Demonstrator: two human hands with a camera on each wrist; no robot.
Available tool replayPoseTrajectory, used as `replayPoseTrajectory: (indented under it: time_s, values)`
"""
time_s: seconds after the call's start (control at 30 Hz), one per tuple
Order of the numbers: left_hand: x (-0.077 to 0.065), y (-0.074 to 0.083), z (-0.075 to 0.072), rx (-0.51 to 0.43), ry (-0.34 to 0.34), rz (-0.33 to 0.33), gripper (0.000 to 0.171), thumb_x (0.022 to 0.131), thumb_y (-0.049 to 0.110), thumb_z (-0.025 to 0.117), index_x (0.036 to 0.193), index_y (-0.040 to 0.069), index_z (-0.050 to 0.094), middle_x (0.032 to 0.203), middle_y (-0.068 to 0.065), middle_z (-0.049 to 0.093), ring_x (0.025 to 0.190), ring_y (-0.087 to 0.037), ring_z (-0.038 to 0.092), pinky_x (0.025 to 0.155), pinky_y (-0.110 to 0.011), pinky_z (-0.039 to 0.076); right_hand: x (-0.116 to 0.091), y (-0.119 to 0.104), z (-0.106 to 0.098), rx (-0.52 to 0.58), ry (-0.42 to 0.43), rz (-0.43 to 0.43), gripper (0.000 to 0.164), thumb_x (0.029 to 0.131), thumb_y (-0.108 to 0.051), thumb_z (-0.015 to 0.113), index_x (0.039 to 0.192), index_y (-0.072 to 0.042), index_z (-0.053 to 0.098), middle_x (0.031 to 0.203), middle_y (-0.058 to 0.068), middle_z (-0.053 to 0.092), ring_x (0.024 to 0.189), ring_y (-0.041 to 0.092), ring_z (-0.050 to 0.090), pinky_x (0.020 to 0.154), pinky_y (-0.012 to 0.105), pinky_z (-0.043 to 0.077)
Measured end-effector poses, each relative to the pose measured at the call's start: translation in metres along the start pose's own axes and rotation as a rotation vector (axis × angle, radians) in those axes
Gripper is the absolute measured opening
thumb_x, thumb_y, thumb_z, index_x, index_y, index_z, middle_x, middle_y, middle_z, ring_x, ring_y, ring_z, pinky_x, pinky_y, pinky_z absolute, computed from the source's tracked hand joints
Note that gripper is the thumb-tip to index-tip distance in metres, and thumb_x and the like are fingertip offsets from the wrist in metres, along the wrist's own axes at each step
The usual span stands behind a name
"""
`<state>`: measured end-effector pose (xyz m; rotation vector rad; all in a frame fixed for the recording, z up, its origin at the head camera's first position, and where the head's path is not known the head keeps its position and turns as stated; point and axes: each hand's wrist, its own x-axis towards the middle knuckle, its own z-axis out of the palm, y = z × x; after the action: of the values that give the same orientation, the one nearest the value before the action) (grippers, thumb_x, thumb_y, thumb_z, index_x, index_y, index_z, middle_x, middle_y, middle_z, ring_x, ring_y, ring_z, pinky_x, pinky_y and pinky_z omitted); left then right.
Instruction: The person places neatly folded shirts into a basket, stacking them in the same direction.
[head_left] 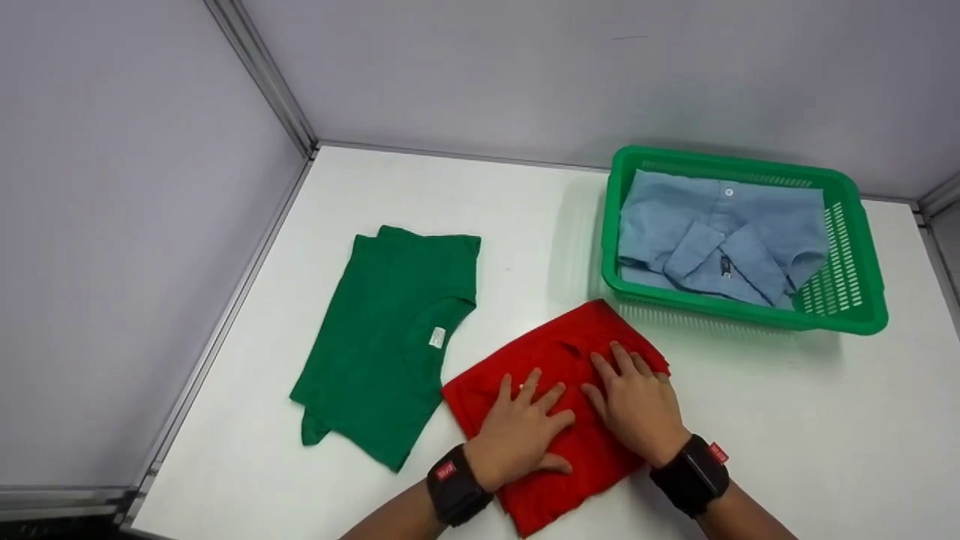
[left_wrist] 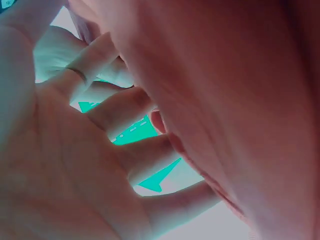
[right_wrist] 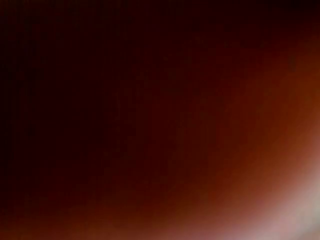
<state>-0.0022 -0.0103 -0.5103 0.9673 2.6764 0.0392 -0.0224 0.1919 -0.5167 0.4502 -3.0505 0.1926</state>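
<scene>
Red garment [head_left: 592,444], touched by left grip [head_left: 517,433] and right grip [head_left: 639,405], both outstretched upon it, green shirt [head_left: 386,345] laid left of them

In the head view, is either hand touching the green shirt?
No, the left hand and right hand both rest on the red garment, while the green shirt lies to its left.

The place looks like a partitioned work booth: smooth grey panels [head_left: 465,75], joined by metal corner profiles [head_left: 262,75], enclose a plain white table [head_left: 247,420] at the back and both sides. Whether lab or workshop, I cannot tell.
</scene>
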Motion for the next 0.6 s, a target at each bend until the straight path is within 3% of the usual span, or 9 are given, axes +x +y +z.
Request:
replayPoseTrajectory:
  time_s: [0.17,0.4,0.5,0.6]
  values:
    - [-0.015,0.013,-0.007,-0.079,-0.007,-0.117,0.069,0.093,0.061,0.073,0.153,0.032,0.055,0.168,-0.009,0.044,0.156,-0.045,0.035,0.121,-0.069,0.035,0.003,0.004,-0.011,0.027,-0.014,-0.033,0.061,0.096,-0.040,0.076,0.147,-0.009,0.062,0.149,0.026,0.058,0.135,0.047,0.056,0.106,0.070,0.050]
    - [-0.021,0.016,-0.005,-0.132,0.021,-0.351,0.086,0.087,0.063,0.077,0.159,0.025,0.049,0.169,-0.017,0.039,0.152,-0.052,0.038,0.108,-0.074,0.046,0.036,0.015,-0.019,0.144,-0.090,-0.233,0.070,0.094,-0.039,0.079,0.156,-0.017,0.054,0.163,0.020,0.046,0.154,0.050,0.035,0.122,0.070,0.032]
    - [-0.019,0.014,0.000,-0.161,-0.024,-0.388,0.089,0.086,0.063,0.078,0.159,0.023,0.048,0.169,-0.019,0.038,0.151,-0.054,0.038,0.104,-0.075,0.049,0.044,0.018,-0.014,0.163,-0.163,-0.273,0.064,0.097,-0.037,0.076,0.154,-0.016,0.055,0.160,0.021,0.050,0.153,0.055,0.036,0.119,0.070,0.038]
    - [-0.017,0.012,0.004,-0.186,-0.061,-0.380,0.090,0.086,0.064,0.078,0.159,0.022,0.048,0.169,-0.021,0.037,0.151,-0.055,0.038,0.101,-0.075,0.050,0.043,0.020,-0.009,0.154,-0.209,-0.269,0.061,0.098,-0.036,0.075,0.152,-0.016,0.058,0.157,0.021,0.054,0.150,0.057,0.039,0.111,0.072,0.044]
